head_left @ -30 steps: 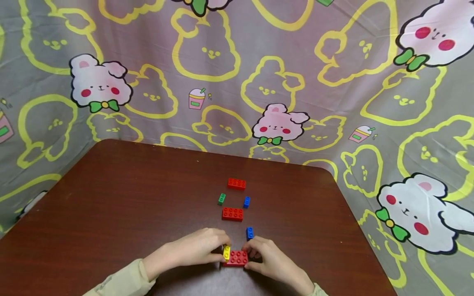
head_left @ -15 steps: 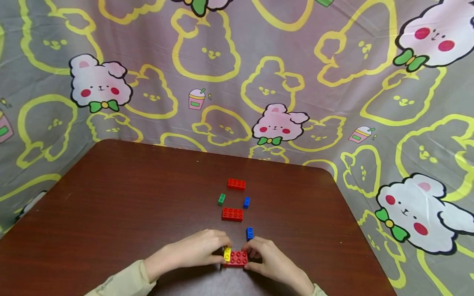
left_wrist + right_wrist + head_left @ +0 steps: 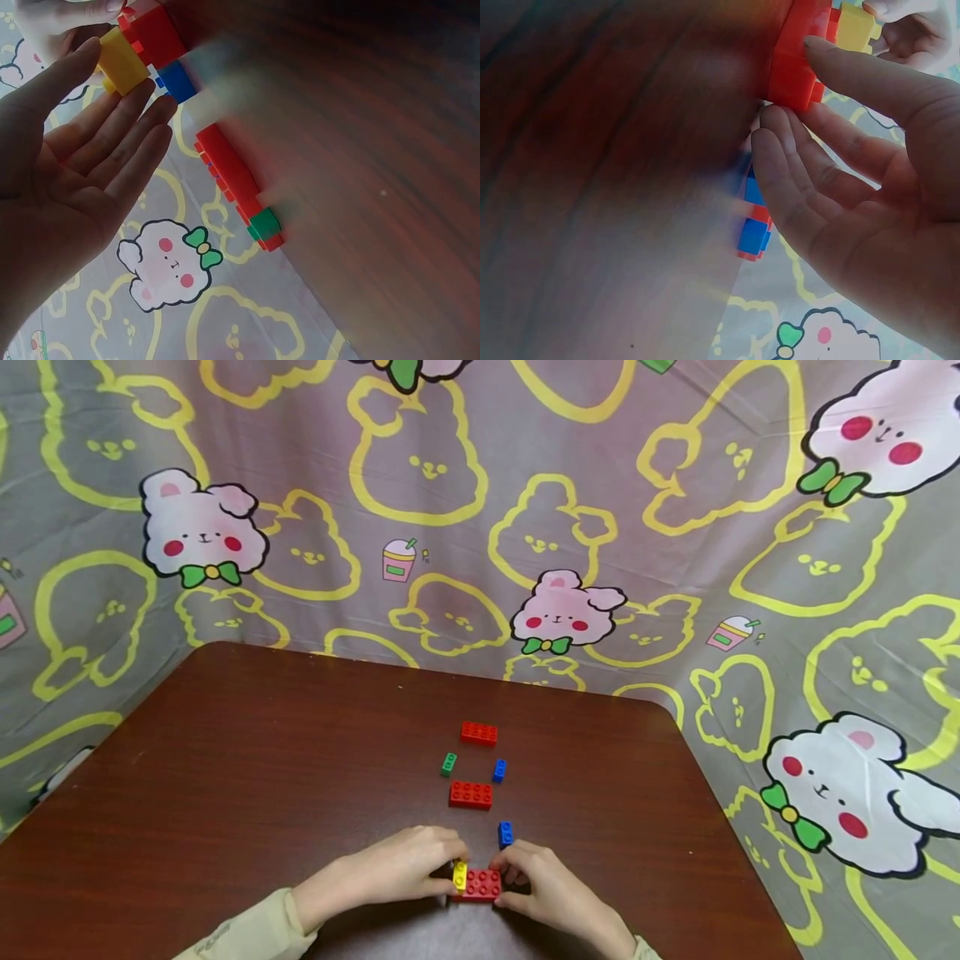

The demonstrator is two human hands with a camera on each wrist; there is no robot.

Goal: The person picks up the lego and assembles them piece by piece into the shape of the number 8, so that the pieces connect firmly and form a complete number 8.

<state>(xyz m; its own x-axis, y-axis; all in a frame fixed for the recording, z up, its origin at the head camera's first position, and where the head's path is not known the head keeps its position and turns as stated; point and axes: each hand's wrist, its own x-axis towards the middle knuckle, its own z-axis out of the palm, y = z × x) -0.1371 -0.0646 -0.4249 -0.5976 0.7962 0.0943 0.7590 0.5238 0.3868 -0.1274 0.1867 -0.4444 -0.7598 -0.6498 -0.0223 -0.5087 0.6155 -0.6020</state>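
A yellow two-stud brick [image 3: 460,877] sits across the left end of a red eight-stud brick [image 3: 482,887] near the table's front. My left hand [image 3: 408,864] pinches the yellow brick between thumb and fingertips, as the left wrist view shows with the yellow brick [image 3: 124,61] between them. On the other side, my right hand [image 3: 546,887] grips the right end of the same red brick, its thumb on the near side. In the right wrist view that red brick [image 3: 793,64] rests on the table. Whether the yellow brick is fully pressed down cannot be told.
A blue brick [image 3: 506,834] lies just beyond my right hand. Farther back are a red brick [image 3: 471,795], a green brick [image 3: 448,765], another blue brick [image 3: 500,771] and a far red brick [image 3: 479,733]. A patterned cloth [image 3: 450,552] surrounds the brown table [image 3: 247,760].
Over the last second the yellow brick has shifted slightly right and down, lining up with the red brick's left end. My left hand moved with it; the right hand has stayed almost still.
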